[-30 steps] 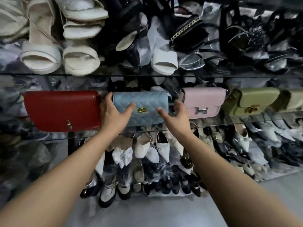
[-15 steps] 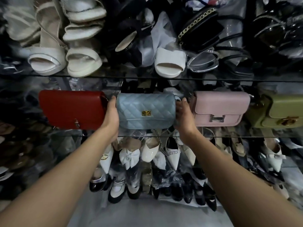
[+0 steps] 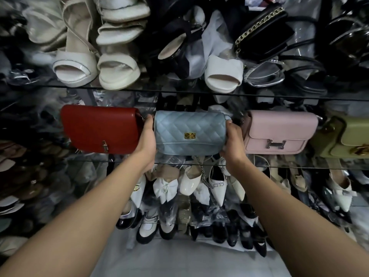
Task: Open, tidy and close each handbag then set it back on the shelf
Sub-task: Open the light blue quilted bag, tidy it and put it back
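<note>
A light blue quilted handbag [image 3: 189, 132] with a gold clasp stands on the middle glass shelf [image 3: 279, 166], its flap closed. My left hand [image 3: 146, 142] clasps its left end and my right hand [image 3: 232, 144] clasps its right end. To its left a red handbag [image 3: 99, 128] stands closed. On the right are a pink handbag [image 3: 279, 130] with a silver H clasp and an olive green handbag [image 3: 347, 136] cut off by the frame edge. The fingers behind the blue bag are hidden.
The upper glass shelf [image 3: 179, 90] carries white sandals [image 3: 73, 70], black shoes and a black chain bag [image 3: 263, 33]. Below the middle shelf, white pointed shoes [image 3: 217, 182] and black shoes crowd the lower level. Grey floor [image 3: 189, 258] lies between my forearms.
Both hands went from open in front of the blue handbag to closing on its two ends. The view has moved closer to the shelf.
</note>
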